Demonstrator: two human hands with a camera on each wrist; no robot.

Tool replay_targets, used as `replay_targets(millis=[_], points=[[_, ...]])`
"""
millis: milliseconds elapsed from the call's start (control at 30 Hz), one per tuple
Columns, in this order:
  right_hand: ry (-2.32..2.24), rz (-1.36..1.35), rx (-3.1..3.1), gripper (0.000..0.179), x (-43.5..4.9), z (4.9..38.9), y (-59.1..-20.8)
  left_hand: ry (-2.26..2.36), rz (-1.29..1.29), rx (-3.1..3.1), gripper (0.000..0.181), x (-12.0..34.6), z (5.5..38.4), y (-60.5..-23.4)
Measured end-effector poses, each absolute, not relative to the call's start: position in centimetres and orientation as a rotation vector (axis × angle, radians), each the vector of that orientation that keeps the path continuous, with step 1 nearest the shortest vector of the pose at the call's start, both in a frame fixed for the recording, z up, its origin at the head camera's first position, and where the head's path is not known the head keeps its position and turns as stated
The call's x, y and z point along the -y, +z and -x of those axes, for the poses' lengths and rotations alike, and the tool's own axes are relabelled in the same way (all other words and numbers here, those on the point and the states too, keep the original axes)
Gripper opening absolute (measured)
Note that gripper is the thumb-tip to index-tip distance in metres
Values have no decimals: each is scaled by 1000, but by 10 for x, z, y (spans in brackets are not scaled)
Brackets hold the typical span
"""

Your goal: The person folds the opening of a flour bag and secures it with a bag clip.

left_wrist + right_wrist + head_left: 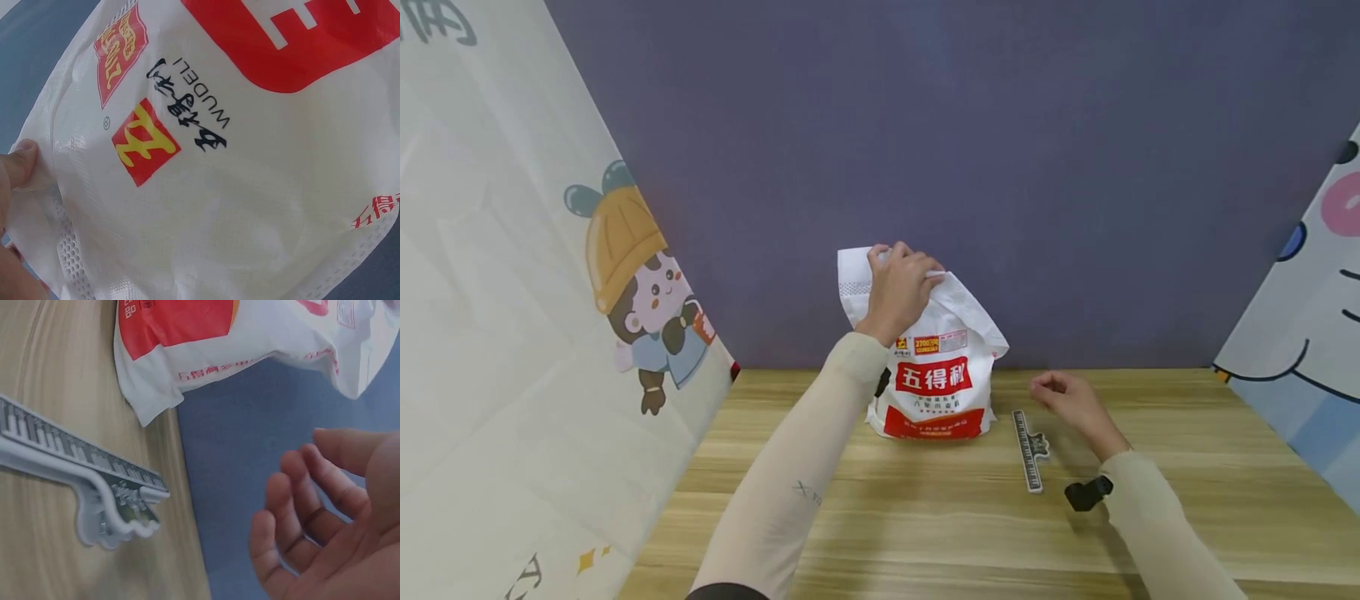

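Observation:
A white flour bag (934, 400) with red printed panels stands upright on the table, its top folded over and slanting down to the right. My left hand (898, 292) grips the bag's upper edge, thumb on the near side in the left wrist view, where the white plastic (250, 206) fills most of the picture. To the right of the bag, my right hand (1071, 404) hovers with fingers loosely bent and nothing in them. Just below it lies a long clip (1028, 450) with a piano-key pattern, seen close up in the right wrist view (94, 469).
The wood-grain table (925, 517) ends at a dark blue-grey wall (962, 125) right behind the bag. A pale cartoon-printed sheet (512, 292) borders the left side, and another printed panel (1300, 317) stands at the right.

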State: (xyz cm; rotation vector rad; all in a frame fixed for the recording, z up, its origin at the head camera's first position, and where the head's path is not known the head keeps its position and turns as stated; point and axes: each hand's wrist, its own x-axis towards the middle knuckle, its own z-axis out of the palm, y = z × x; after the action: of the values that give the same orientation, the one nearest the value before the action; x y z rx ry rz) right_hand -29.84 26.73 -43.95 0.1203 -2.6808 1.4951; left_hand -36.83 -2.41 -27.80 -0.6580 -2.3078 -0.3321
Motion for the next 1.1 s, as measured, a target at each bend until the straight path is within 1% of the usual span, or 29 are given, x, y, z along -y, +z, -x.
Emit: replay_targets(millis=[233, 467, 633, 733, 1100], points=[[1520, -54, 2723, 35, -283, 290, -461, -328, 660, 2311, 18, 20, 368, -278], [1514, 62, 2824, 31, -295, 279, -480, -322, 672, 2305, 18, 16, 366, -281], [1542, 11, 2891, 31, -294, 275, -485, -299, 666, 2283, 18, 17, 367, -283], [1464, -23, 2936, 31, -293, 275, -487, -288, 667, 2282, 19, 18, 367, -282], [1373, 20, 2949, 23, -283, 276, -495, -262, 664, 2286, 18, 20, 364, -278]])
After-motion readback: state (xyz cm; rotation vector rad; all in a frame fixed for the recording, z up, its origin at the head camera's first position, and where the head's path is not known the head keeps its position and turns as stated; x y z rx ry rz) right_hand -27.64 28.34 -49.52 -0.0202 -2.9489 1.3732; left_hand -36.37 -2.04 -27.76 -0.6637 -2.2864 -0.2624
